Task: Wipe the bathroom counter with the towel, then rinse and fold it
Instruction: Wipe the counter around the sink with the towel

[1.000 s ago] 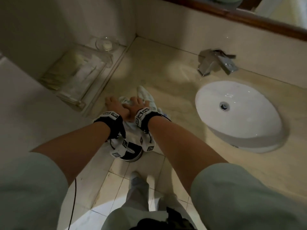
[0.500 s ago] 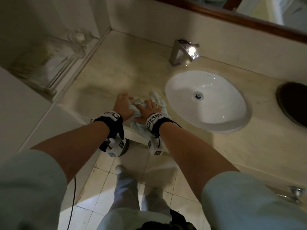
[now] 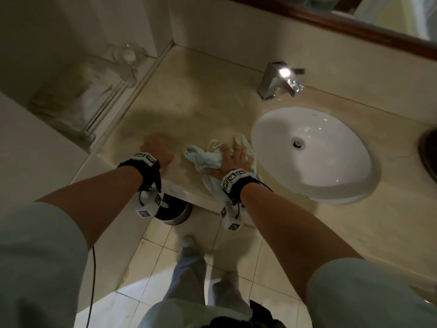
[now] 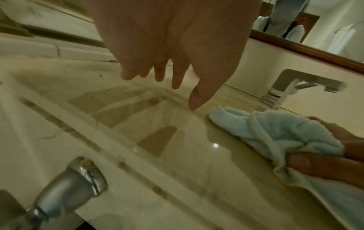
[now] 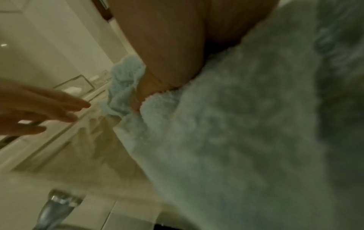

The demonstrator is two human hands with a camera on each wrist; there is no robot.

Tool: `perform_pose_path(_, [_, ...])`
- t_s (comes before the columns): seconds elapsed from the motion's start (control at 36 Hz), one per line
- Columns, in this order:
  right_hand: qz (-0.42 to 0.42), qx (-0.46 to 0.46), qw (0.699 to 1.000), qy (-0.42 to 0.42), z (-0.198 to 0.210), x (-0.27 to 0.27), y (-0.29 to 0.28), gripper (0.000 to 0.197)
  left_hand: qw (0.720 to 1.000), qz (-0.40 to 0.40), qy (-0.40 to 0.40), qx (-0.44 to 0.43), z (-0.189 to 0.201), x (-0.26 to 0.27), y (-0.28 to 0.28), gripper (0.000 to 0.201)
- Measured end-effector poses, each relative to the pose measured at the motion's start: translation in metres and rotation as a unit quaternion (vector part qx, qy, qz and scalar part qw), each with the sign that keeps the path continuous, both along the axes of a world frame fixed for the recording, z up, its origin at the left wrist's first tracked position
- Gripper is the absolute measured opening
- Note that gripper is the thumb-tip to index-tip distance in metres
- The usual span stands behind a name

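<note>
A crumpled pale blue towel (image 3: 201,159) lies on the beige marble counter (image 3: 189,102), just left of the white oval sink (image 3: 331,162). My right hand (image 3: 233,157) lies on top of it and grips it; in the left wrist view its thumb (image 4: 315,165) pinches a fold of the towel (image 4: 275,133). Part of the towel (image 5: 236,140) hangs over the counter's front edge. My left hand (image 3: 155,147) is to the left of the towel and apart from it. Its fingers (image 4: 173,80) hang relaxed just above the counter and hold nothing.
A chrome faucet (image 3: 276,79) stands behind the sink. On a ledge at the left sit a clear glass tray (image 3: 78,100) and a small glass dish (image 3: 127,55). A metal bin (image 3: 175,209) stands on the floor under the counter. A dark round object (image 3: 429,152) shows at the right edge.
My left hand has let go of the towel and moved left. My right hand keeps the towel, which now lies closer to the sink.
</note>
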State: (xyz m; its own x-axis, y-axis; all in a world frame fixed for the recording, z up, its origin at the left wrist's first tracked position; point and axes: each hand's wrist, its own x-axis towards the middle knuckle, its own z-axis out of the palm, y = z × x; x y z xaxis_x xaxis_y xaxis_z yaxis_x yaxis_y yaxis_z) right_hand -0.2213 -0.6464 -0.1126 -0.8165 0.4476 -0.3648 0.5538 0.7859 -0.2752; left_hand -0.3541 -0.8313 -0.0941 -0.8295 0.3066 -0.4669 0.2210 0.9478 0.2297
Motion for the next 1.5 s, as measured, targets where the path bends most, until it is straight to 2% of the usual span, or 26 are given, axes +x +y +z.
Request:
perform_pose_path(0.08, [-0.03,-0.003,1.0,-0.003,0.005,-0.026,0.004,0.093,0.999,0.001,-0.005,-0.032,0.001,-0.022,-0.002,0.073])
perform_pose_path(0.14, [-0.048,-0.012,0.999,-0.012,0.009,-0.045,0.009,0.095,0.998,-0.02,0.0,-0.062,0.003,-0.036,-0.001,0.076])
perform_pose_path(0.22, [-0.067,-0.012,0.997,-0.031,0.015,-0.074,0.018,0.1,0.993,-0.06,0.001,-0.099,0.007,-0.052,0.005,0.071])
perform_pose_path(0.42, [-0.097,-0.003,0.994,-0.051,0.022,-0.129,0.047,0.107,0.993,-0.073,-0.031,-0.086,0.007,-0.1,0.023,0.069])
perform_pose_path(0.56, [-0.119,0.002,0.99,-0.073,0.03,-0.166,0.058,0.109,0.98,-0.146,-0.033,-0.129,0.007,-0.115,0.026,0.07])
perform_pose_path(0.69, [-0.147,-0.013,0.987,-0.069,0.048,-0.187,0.067,0.099,0.979,-0.166,-0.065,-0.097,0.007,-0.12,0.023,0.064])
perform_pose_path(0.83, [-0.161,0.015,0.986,-0.05,0.041,-0.218,0.078,0.098,0.977,-0.174,-0.068,-0.102,0.004,-0.127,0.022,0.064])
perform_pose_path(1.19, [-0.129,0.034,0.99,-0.041,0.03,-0.256,0.095,0.098,0.97,-0.199,-0.082,-0.117,-0.005,-0.14,0.018,0.061])
perform_pose_path(1.36, [-0.093,0.041,0.993,-0.055,0.027,-0.264,0.104,0.093,0.966,-0.199,-0.081,-0.141,-0.007,-0.139,0.02,0.079])
perform_pose_path(1.5, [-0.042,0.04,0.995,-0.079,0.032,-0.262,0.104,0.094,0.973,-0.185,-0.069,-0.119,-0.002,-0.128,0.014,0.079])
